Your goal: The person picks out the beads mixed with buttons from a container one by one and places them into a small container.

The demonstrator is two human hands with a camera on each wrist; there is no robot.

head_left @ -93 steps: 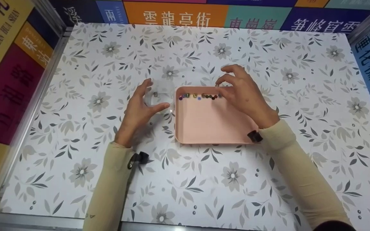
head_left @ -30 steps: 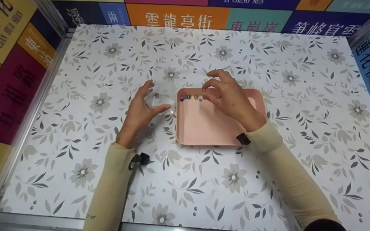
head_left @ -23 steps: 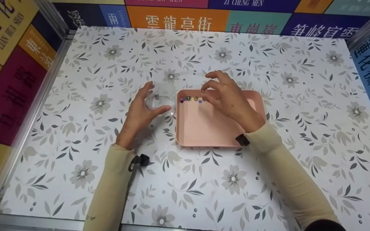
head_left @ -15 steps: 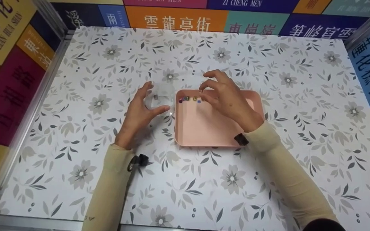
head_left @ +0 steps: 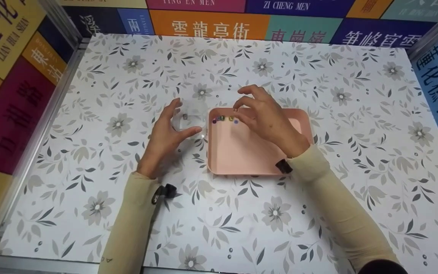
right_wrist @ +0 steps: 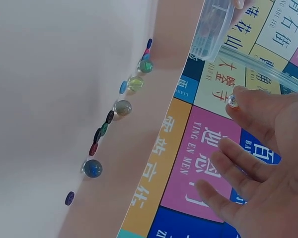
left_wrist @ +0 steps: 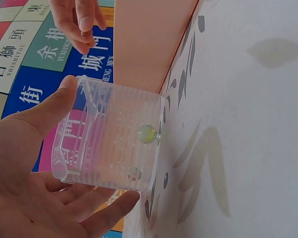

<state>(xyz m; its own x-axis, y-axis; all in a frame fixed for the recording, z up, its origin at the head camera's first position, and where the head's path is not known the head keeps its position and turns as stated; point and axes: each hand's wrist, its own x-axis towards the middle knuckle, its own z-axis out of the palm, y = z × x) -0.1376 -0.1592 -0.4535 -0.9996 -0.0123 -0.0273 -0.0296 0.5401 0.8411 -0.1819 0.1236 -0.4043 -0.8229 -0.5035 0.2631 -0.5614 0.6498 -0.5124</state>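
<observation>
My left hand [head_left: 165, 131] holds a clear plastic box [left_wrist: 109, 136] on the table, thumb at its rim and fingers along the opposite side. Inside the box lies a yellow-green marble [left_wrist: 147, 134], with a paler round shape [left_wrist: 134, 173] near it. My right hand [head_left: 268, 118] is over the far side of the pink tray [head_left: 249, 152], pinching a small clear marble [right_wrist: 233, 100] between thumb and forefinger. Its other fingers are spread. Along the tray's far wall sit several glass marbles [right_wrist: 93, 168] and small coloured buttons [right_wrist: 69, 198], partly hidden by the right hand in the head view.
The tray stands just right of the box on a flower-patterned table cover [head_left: 276, 232]. A transparent strip [right_wrist: 268, 69] shows beyond the box in the right wrist view. Coloured panels with lettering [head_left: 211, 26] border the back and sides.
My right hand has moved left above the tray toward the box, with the marble between its fingertips. The left hand and the box have stayed in place.
</observation>
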